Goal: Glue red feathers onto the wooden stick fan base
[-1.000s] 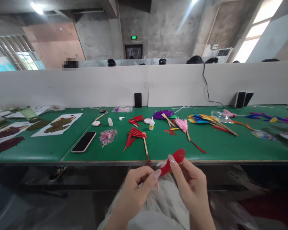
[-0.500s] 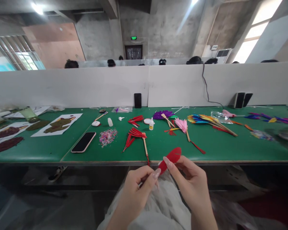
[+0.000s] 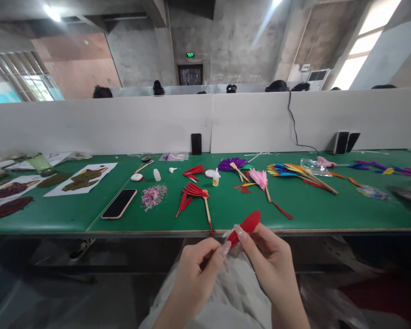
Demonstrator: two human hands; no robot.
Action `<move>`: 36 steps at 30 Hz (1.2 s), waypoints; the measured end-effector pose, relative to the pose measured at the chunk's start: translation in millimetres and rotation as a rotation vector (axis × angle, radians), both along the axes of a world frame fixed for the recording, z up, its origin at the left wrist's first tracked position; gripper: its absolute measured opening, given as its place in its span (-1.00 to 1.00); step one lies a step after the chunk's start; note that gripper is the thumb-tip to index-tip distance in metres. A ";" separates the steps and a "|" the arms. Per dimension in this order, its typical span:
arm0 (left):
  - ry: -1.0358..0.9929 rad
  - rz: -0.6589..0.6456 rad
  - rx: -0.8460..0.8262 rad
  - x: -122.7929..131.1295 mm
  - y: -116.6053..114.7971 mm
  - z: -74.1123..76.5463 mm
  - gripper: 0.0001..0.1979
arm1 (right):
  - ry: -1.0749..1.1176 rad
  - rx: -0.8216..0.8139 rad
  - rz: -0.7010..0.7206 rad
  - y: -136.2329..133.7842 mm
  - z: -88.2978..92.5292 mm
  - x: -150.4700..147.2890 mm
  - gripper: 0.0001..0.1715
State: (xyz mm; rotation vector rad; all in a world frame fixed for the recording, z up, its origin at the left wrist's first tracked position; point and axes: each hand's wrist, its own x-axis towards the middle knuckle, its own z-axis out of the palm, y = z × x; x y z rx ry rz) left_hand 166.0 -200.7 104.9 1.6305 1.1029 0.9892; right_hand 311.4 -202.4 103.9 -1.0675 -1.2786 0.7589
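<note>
Pinching in from both sides, the two hands meet just below the near edge of the counter, over a lap of pale, crinkled cloth. The red feather sits between them: a smooth, flat, leaf-shaped vane, tilted up to the right so its rounded tip shows against the green counter top. The right hand has its grip closed on the lower vane, thumb and forefinger pressed together, long glossy nails showing. The left hand has its grip closed too, fingertips nipped at the narrow quill end (the quill itself is too thin to make out).

Up on the matte green surface, just beyond the hands, lies a red feather fan on a slim wooden stick. Left of it sits a speckled pile of tiny bits, then a dark, glassy phone lying flat. Further back stands a small white bottle, with a purple feather fan and a soft pink one close beside it.
</note>
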 end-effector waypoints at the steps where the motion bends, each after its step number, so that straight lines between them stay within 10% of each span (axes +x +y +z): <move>1: 0.006 0.006 0.016 0.3 -0.2 -0.3 -0.59 | 0.003 -0.007 0.001 -0.4 0.4 -0.4 -0.75; 36: -0.138 0.080 -0.115 12.8 -6.8 1.9 -0.57 | -0.051 0.069 -0.022 3.8 -5.9 -9.8 -0.70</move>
